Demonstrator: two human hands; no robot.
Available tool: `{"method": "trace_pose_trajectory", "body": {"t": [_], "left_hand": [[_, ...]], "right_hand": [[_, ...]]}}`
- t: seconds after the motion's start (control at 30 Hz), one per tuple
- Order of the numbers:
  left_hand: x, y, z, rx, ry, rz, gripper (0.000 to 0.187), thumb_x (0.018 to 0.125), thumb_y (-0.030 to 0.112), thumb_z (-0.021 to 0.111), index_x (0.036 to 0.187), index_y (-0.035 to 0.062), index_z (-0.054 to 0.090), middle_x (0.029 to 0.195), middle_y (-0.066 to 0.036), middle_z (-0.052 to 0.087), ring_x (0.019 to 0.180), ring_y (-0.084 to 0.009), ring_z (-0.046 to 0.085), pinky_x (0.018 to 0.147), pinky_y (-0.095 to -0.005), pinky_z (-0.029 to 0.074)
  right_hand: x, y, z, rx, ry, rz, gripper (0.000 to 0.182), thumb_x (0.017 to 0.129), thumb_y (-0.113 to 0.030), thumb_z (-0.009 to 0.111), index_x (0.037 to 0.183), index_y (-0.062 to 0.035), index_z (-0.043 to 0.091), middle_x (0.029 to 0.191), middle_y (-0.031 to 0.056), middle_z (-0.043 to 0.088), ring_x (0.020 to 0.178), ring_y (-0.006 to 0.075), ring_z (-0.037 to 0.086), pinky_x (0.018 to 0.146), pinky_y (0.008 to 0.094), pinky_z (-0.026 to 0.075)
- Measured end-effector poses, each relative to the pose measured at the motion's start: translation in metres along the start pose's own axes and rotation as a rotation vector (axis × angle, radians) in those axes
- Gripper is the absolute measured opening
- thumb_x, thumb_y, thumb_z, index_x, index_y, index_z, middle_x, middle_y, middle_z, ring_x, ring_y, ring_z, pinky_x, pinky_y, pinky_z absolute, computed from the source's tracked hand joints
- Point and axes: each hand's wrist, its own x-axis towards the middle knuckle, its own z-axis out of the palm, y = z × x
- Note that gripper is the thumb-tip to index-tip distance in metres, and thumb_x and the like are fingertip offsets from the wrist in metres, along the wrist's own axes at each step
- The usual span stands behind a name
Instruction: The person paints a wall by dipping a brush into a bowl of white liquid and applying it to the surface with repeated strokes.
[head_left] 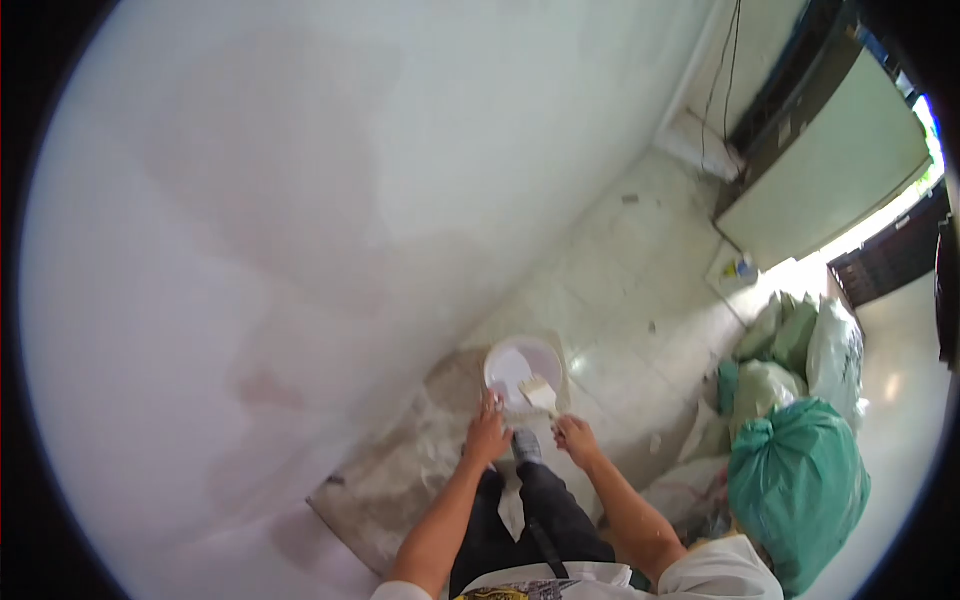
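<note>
My left hand [487,432] is closed at the near left rim of a white bucket [556,352] with white paint [508,366] inside. The bucket appears below me, in front of my feet. In my right hand [575,441] is the handle of a wide paintbrush [538,392], gripped just to the right of the bucket. Its pale bristles point up and left, over the bucket's opening in this view. My right fingers are curled around the handle and partly hide it.
A white wall [250,200] with greyish patches rises on the left. Stained floor tiles [620,270] run along it. To the right lie a tied green bag [800,480] and several pale sacks [770,390]. A pale door panel [840,160] stands at the upper right.
</note>
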Motion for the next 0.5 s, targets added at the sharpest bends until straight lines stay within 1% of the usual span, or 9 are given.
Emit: {"method": "trace_pose_trajectory", "body": {"t": [0.07,0.1,0.2,0.27,0.3,0.33,0.4,0.43,0.5], "left_hand": [[-0.027,0.003,-0.02,-0.059,0.164,0.068,0.076,0.085,0.03,0.063,0.148,0.0055,0.028,0.156,-0.024,0.015,0.139,-0.0456,0.026,0.109,-0.0484,0.033],[-0.043,0.004,-0.03,-0.084,0.187,0.068,0.075,0.085,0.031,0.063,0.148,0.0058,0.03,0.156,-0.025,0.016,0.139,-0.0464,0.026,0.11,-0.0495,0.032],[-0.105,0.01,-0.054,-0.113,0.193,0.117,0.069,0.087,0.035,0.062,0.145,0.0066,0.037,0.155,-0.026,0.015,0.137,-0.0501,0.025,0.112,-0.0512,0.027],[-0.139,0.008,-0.061,-0.142,0.154,0.112,0.062,0.088,0.038,0.061,0.139,0.0054,0.046,0.154,-0.028,0.017,0.136,-0.0524,0.025,0.112,-0.0518,0.026],[-0.151,0.006,-0.066,-0.158,0.18,0.111,0.06,0.088,0.038,0.061,0.137,0.0052,0.048,0.153,-0.029,0.019,0.136,-0.0524,0.025,0.111,-0.0517,0.026],[-0.165,0.001,-0.072,-0.174,0.197,0.11,0.059,0.088,0.039,0.061,0.136,0.005,0.05,0.152,-0.03,0.021,0.136,-0.0524,0.026,0.111,-0.0516,0.027],[-0.186,-0.006,-0.088,-0.214,0.249,0.075,0.057,0.088,0.039,0.062,0.133,0.0042,0.053,0.15,-0.032,0.024,0.135,-0.0522,0.028,0.111,-0.0516,0.027],[-0.192,-0.01,-0.096,-0.24,0.286,0.046,0.056,0.088,0.039,0.062,0.131,0.0036,0.054,0.149,-0.033,0.026,0.134,-0.052,0.029,0.11,-0.0518,0.028],[-0.202,-0.017,-0.109,-0.253,0.353,-0.013,0.055,0.087,0.038,0.063,0.129,0.0018,0.055,0.146,-0.034,0.029,0.132,-0.0514,0.032,0.11,-0.0517,0.029]], "right_hand": [[-0.01,-0.022,0.015,-0.139,0.018,-0.142,0.03,0.095,-0.029,0.051,0.096,-0.0017,0.063,0.07,0.0024,0.057,0.057,0.0103,0.05,0.054,0.0255,0.041],[-0.016,-0.039,0.025,-0.202,0.039,-0.209,0.032,0.094,-0.03,0.052,0.095,-0.0002,0.064,0.071,0.0049,0.06,0.058,0.0122,0.053,0.055,0.027,0.043],[-0.041,-0.134,0.085,-0.607,0.128,-0.806,0.042,0.093,-0.035,0.055,0.098,0.0056,0.063,0.081,0.0186,0.067,0.07,0.0271,0.064,0.066,0.0368,0.049],[-0.079,-0.228,0.134,-0.624,0.152,-0.989,0.047,0.092,-0.038,0.06,0.101,0.0081,0.062,0.091,0.0297,0.065,0.092,0.0438,0.064,0.08,0.0461,0.049],[-0.092,-0.274,0.158,-0.626,0.169,-1.124,0.047,0.092,-0.039,0.06,0.101,0.0069,0.062,0.09,0.0284,0.065,0.09,0.0447,0.063,0.077,0.0473,0.049],[-0.119,-0.324,0.179,-0.594,0.129,-1.242,0.045,0.093,-0.038,0.058,0.102,0.0064,0.061,0.088,0.0286,0.064,0.088,0.0461,0.061,0.076,0.0494,0.048],[-0.163,-0.415,0.216,-0.509,0.151,-1.579,0.032,0.095,-0.027,0.056,0.099,0.0044,0.061,0.079,0.0275,0.063,0.074,0.047,0.06,0.064,0.0501,0.047],[-0.19,-0.457,0.232,-0.447,0.205,-1.722,0.028,0.096,-0.024,0.056,0.097,0.0036,0.06,0.075,0.026,0.062,0.069,0.0462,0.059,0.059,0.0497,0.045],[-0.243,-0.536,0.257,-0.409,0.232,-1.817,0.03,0.096,-0.026,0.054,0.093,0.003,0.061,0.071,0.0259,0.06,0.068,0.0455,0.058,0.058,0.0502,0.044]]}}
